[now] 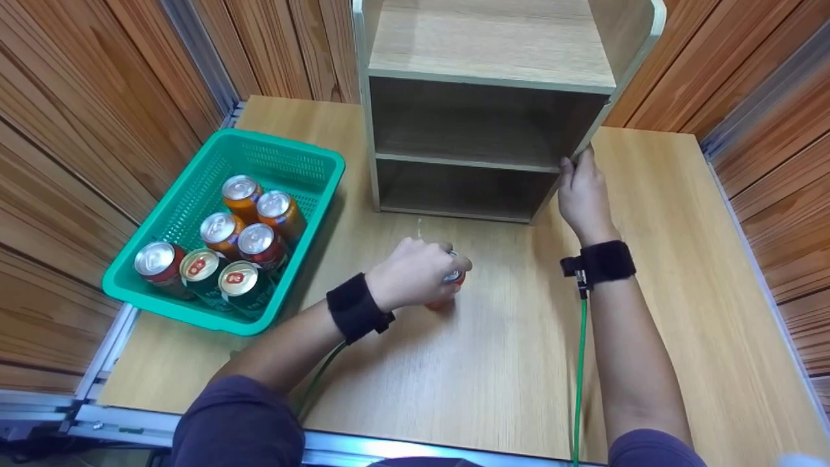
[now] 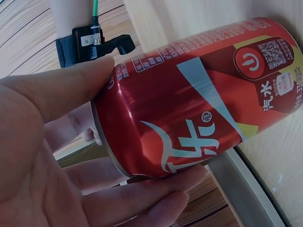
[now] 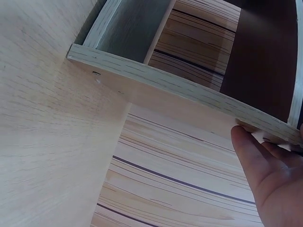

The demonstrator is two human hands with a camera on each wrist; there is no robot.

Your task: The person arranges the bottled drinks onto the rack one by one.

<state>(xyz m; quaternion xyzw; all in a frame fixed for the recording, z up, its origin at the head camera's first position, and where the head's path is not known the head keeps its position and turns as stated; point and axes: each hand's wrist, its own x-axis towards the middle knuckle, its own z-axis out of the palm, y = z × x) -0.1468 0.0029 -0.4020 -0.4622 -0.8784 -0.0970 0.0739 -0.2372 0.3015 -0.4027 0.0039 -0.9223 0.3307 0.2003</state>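
Note:
A red soda can (image 2: pixel 189 109) with white lettering is in my left hand (image 1: pixel 415 275), low over the table in front of the shelf. Thumb and fingers grip it around its top end, as the left wrist view shows. In the head view the hand covers most of the can (image 1: pixel 454 277). My right hand (image 1: pixel 585 198) rests against the outer right side of the wooden shelf unit (image 1: pixel 454 159), near its front edge. In the right wrist view the thumb and fingers (image 3: pixel 248 149) touch that side panel (image 3: pixel 180 97) with nothing gripped.
A green plastic basket (image 1: pixel 327 159) stands on the left of the table (image 1: pixel 493 363), holding several upright cans (image 1: pixel 224 243) in orange, red and dark green. Wood-patterned walls (image 1: pixel 78 110) enclose the table. A green cable (image 1: pixel 579 383) runs from the right wristband.

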